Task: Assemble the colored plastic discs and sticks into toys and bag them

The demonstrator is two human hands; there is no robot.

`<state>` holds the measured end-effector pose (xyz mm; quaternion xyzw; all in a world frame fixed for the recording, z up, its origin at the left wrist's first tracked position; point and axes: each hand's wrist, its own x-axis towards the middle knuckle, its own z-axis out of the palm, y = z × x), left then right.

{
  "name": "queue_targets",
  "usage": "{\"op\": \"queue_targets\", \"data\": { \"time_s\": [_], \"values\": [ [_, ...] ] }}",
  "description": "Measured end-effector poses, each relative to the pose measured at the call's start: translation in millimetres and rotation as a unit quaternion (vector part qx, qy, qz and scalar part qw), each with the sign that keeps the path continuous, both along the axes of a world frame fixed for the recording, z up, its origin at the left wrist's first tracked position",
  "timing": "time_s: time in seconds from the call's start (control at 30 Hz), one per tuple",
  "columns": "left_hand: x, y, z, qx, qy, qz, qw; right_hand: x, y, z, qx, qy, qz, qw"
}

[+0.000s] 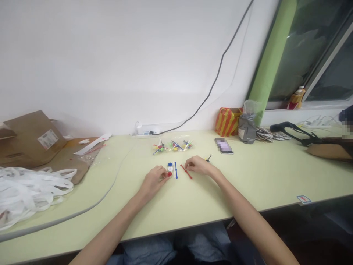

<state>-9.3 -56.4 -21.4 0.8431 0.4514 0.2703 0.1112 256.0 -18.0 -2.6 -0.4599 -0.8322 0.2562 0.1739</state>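
My left hand [154,181] has its fingertips closed on the edge of a small red disc [169,174]. Above that disc a white disc [170,169] and a blue disc [170,164] lie in a column on the table. Just right of them a blue arrow-shaped strip [176,170] lies upright in view, with a thin white strip [174,170] alongside. My right hand [199,165] is closed with its fingertips at a slanting red arrow-shaped strip [186,172]. Behind this hand a black arrow-shaped strip [209,158] pokes out, partly hidden.
Clear bags of coloured arrow pieces [176,145] lie behind the hands. A phone [224,145], a striped bag [228,121] and a grey container [246,129] stand further right. Cardboard [30,140], white straps [33,191] and a cable [93,204] occupy the left.
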Motion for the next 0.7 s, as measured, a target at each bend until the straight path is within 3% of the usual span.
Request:
{"op": "queue_targets", "data": {
  "time_s": [0.13,0.47,0.7],
  "values": [
    [-1,-2,1.4,-0.007,0.004,-0.016,1.000,-4,-3,-2,0.006,0.026,-0.012,1.000],
    [0,-4,-0.4,0.002,0.017,-0.016,1.000,-23,-9,-7,0.061,-0.023,-0.104,0.992],
    [-3,-2,3.3,0.033,-0.013,0.011,0.999,-31,-7,-11,0.027,0.033,-0.143,0.989]
  ]
}}
